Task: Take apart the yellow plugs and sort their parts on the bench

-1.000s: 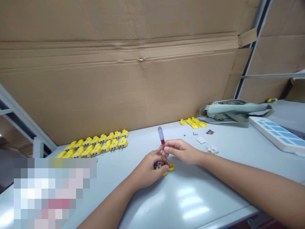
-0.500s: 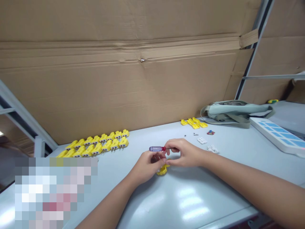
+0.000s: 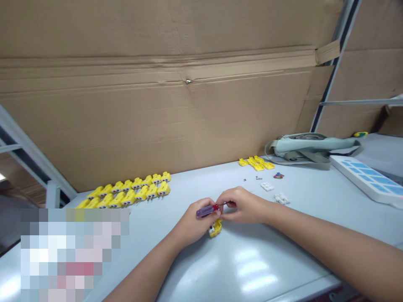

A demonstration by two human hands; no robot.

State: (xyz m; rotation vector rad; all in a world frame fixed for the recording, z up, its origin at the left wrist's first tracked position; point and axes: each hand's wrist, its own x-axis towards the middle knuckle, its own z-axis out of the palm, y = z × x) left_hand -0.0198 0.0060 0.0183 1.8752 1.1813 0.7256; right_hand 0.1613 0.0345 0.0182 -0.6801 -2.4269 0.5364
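Backdrop: cardboard wall (image 3: 157, 117) is filling the upper frame behind a pale bench (image 3: 252, 260).
Left hand (image 3: 192, 224): clasping a yellow plug (image 3: 215, 228) at lower centre.
Right hand (image 3: 244, 205): pinching the screwdriver (image 3: 206, 210) by its shaft, handle pointing left.
Risk: sideways tool could be slipping loose from that light pinch.

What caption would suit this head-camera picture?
Right hand holds a screwdriver, left hand a yellow part, over a table.
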